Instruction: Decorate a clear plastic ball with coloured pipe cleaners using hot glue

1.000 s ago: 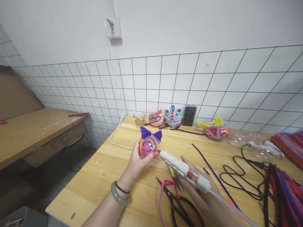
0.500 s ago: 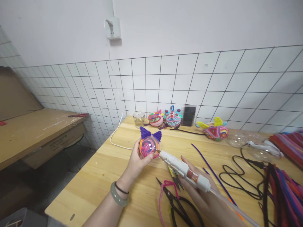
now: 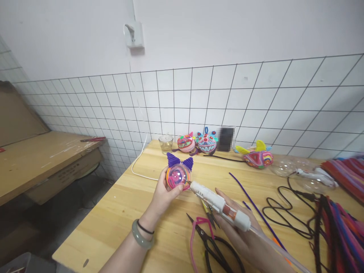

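My left hand (image 3: 167, 193) grips a clear round ball (image 3: 178, 176) lined with coloured pipe cleaners, with two purple pointed ears (image 3: 173, 160) on top. In my right hand (image 3: 233, 227) is a white hot glue gun (image 3: 210, 197), a long glue stick trailing from its back end. Its nozzle meets the right lower side of the ball; whether it touches or just hovers I cannot tell. Below the glue gun lie black-handled scissors (image 3: 209, 242), a pink pipe cleaner (image 3: 192, 242) and yellow-and-black pliers (image 3: 209, 214), partly hidden.
Along the wall stand a glass cup (image 3: 165, 145) and decorated balls (image 3: 207, 143), with a fish-like one (image 3: 258, 157) farther right. Clear plastic balls (image 3: 284, 167), a looped black cable (image 3: 280, 212) and bundled pipe cleaners (image 3: 338, 231) occupy the right side. A purple pipe cleaner (image 3: 247, 193) lies mid-table.
The whole view has shifted slightly. Ball and glue gun keep nearly the same position relative to each other, and both hands hold on as before.
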The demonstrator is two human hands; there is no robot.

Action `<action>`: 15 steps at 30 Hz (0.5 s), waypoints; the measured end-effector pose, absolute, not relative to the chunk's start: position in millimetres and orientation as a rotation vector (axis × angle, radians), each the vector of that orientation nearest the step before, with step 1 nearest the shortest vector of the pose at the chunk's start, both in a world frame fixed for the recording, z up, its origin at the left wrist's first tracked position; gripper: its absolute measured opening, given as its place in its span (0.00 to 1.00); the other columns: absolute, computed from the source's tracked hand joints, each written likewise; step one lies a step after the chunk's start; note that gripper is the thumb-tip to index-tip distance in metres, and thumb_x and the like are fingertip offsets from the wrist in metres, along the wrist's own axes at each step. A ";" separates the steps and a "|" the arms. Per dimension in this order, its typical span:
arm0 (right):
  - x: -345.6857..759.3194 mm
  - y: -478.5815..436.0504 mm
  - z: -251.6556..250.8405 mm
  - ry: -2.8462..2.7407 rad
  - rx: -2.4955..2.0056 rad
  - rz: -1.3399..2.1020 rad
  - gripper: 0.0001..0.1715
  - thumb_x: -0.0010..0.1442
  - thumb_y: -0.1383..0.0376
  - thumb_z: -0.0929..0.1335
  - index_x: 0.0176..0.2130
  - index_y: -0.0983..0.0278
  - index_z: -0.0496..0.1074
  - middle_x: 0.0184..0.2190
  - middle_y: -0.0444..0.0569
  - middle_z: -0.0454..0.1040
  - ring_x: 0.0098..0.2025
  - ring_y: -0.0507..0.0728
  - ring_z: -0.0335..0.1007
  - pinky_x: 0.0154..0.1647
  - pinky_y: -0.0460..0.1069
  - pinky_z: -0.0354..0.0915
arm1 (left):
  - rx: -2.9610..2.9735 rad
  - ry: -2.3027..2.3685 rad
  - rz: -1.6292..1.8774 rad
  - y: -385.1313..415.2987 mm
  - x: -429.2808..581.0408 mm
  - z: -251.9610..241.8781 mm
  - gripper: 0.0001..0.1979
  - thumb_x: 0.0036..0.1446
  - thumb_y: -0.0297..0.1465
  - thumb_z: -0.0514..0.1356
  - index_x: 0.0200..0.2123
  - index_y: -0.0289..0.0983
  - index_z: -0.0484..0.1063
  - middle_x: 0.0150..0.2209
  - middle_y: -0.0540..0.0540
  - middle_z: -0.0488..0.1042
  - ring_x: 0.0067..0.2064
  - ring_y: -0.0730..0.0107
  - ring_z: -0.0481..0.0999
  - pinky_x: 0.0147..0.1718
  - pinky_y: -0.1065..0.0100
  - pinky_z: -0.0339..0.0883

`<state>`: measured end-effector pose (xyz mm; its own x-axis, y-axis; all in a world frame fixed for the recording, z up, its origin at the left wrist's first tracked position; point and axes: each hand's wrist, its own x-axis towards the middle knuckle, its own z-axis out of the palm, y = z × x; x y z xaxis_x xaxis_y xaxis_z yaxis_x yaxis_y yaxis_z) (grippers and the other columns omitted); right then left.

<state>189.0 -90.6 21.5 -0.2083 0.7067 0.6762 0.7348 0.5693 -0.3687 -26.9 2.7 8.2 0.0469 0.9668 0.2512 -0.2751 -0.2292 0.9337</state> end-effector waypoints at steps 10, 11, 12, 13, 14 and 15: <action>190.2 -93.9 20.7 -1.706 -1.315 0.307 0.26 0.63 0.52 0.64 0.19 0.60 0.70 0.26 0.49 0.79 0.29 0.58 0.77 0.34 0.48 0.76 | 1.140 0.778 1.432 4.1 -28.3 6.7 0.32 0.44 0.35 0.71 0.52 0.38 0.65 0.48 0.42 0.75 0.50 0.56 0.75 0.53 0.57 0.67; 189.2 -93.0 23.2 -1.687 -1.307 0.359 0.27 0.63 0.52 0.64 0.18 0.60 0.68 0.26 0.49 0.79 0.28 0.58 0.77 0.32 0.47 0.75 | 1.133 0.780 1.433 4.1 -28.3 7.6 0.32 0.44 0.35 0.71 0.52 0.38 0.65 0.48 0.43 0.75 0.50 0.57 0.75 0.52 0.58 0.67; 188.6 -91.3 25.0 -1.661 -1.306 0.408 0.27 0.63 0.52 0.64 0.18 0.60 0.68 0.25 0.48 0.79 0.27 0.57 0.76 0.30 0.47 0.74 | 1.126 0.786 1.436 4.1 -28.3 8.6 0.32 0.45 0.35 0.71 0.52 0.38 0.65 0.48 0.43 0.75 0.50 0.58 0.75 0.52 0.59 0.67; 188.4 -88.9 25.9 -1.633 -1.308 0.457 0.27 0.64 0.52 0.63 0.19 0.61 0.69 0.24 0.48 0.78 0.25 0.57 0.75 0.28 0.46 0.74 | 1.119 0.795 1.439 4.2 -28.3 9.7 0.32 0.45 0.35 0.71 0.52 0.37 0.65 0.48 0.43 0.75 0.50 0.58 0.75 0.52 0.59 0.67; 188.4 -85.9 26.0 -1.603 -1.313 0.506 0.25 0.64 0.52 0.63 0.21 0.61 0.71 0.22 0.47 0.77 0.24 0.56 0.75 0.26 0.46 0.73 | 1.112 0.808 1.443 4.3 -28.2 10.7 0.32 0.44 0.35 0.71 0.52 0.37 0.64 0.49 0.42 0.75 0.50 0.59 0.74 0.52 0.60 0.66; 188.5 -82.5 25.6 -1.569 -1.321 0.556 0.24 0.65 0.53 0.62 0.25 0.62 0.74 0.19 0.46 0.76 0.22 0.56 0.74 0.24 0.46 0.72 | 1.104 0.824 1.449 4.5 -28.1 11.7 0.33 0.44 0.35 0.71 0.53 0.37 0.64 0.49 0.42 0.74 0.51 0.59 0.74 0.52 0.61 0.66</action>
